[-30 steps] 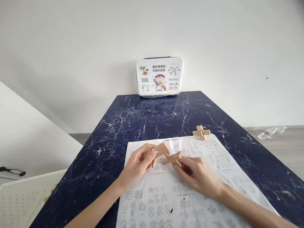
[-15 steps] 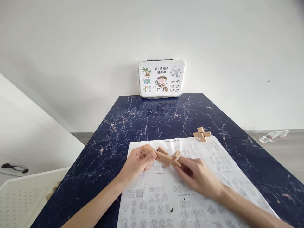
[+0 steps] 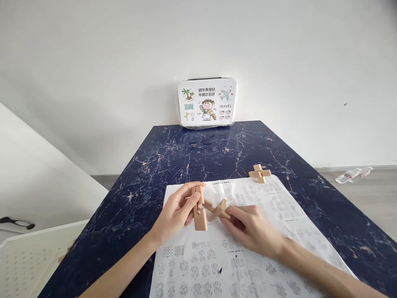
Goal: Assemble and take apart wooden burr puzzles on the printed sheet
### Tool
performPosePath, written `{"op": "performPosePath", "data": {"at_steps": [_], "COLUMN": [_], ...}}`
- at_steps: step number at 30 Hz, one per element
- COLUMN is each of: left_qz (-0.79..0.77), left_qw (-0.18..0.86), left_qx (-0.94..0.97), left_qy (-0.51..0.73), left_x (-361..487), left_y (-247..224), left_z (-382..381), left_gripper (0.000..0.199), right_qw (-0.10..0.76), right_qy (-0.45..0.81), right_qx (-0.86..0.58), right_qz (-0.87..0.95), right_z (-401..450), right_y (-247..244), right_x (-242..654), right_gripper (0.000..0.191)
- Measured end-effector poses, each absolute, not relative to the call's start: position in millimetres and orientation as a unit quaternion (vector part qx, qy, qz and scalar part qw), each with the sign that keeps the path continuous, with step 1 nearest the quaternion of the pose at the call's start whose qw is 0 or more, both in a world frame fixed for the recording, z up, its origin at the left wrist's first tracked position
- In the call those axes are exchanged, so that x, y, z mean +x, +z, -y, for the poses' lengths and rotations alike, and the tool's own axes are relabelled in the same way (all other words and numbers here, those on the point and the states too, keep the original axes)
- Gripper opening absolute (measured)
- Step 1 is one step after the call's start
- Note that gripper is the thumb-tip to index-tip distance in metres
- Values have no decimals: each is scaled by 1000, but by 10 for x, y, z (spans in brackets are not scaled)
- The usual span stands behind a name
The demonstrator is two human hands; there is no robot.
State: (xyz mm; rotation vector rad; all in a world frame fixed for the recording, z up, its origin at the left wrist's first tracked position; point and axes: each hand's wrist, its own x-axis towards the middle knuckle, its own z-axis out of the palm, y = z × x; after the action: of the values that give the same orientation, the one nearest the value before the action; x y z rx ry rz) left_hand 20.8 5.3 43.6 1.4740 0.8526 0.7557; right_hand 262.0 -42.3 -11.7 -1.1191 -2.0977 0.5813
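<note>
My left hand (image 3: 178,210) is closed, thumb and fingers gripping a notched wooden puzzle piece (image 3: 200,220) that points down toward me. Fingers of my right hand (image 3: 252,227) pinch some joined wooden pieces (image 3: 220,209), one crossing another at an angle; they are slightly blurred. The two sets lie close beside each other, and whether they touch I cannot tell. Both hands are over a printed paper sheet (image 3: 229,275) covered in small line drawings. Beyond them, an assembled wooden cross puzzle (image 3: 259,174) sits at the sheet's far right corner.
A white cartoon-printed case (image 3: 207,102) in clear plastic stands at the far end of the dark blue marbled table (image 3: 192,155), against the wall. A white perforated basket (image 3: 34,256) is at the lower left. A clear plastic bottle (image 3: 353,174) lies on the floor at right.
The piece in my left hand has turned from pointing right to pointing toward me. My right hand's pieces have shifted slightly left. The whole view has moved a little.
</note>
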Motion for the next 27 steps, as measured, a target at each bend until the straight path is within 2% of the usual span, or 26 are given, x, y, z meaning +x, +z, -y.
{"op": "performPosePath", "data": {"at_steps": [5, 11, 16, 27], "left_qz": [-358, -352, -355, -366], "left_qw": [589, 594, 599, 450], "left_qx": [648, 649, 653, 776], "left_qy": [323, 319, 297, 248], "left_x": [204, 357, 530, 659], "left_y": [539, 678, 697, 792], "left_z": [-32, -70, -103, -154], "left_gripper": [40, 30, 30, 27], "right_qw": [338, 337, 339, 343], "right_qy": [217, 206, 193, 171], "right_qx": [-419, -414, -407, -391], "right_qz": [814, 820, 826, 837], "right_z": [437, 442, 444, 430], "right_y": [-104, -104, -116, -100], "right_x": [2594, 2579, 2585, 2589], "right_gripper": [26, 27, 28, 25]}}
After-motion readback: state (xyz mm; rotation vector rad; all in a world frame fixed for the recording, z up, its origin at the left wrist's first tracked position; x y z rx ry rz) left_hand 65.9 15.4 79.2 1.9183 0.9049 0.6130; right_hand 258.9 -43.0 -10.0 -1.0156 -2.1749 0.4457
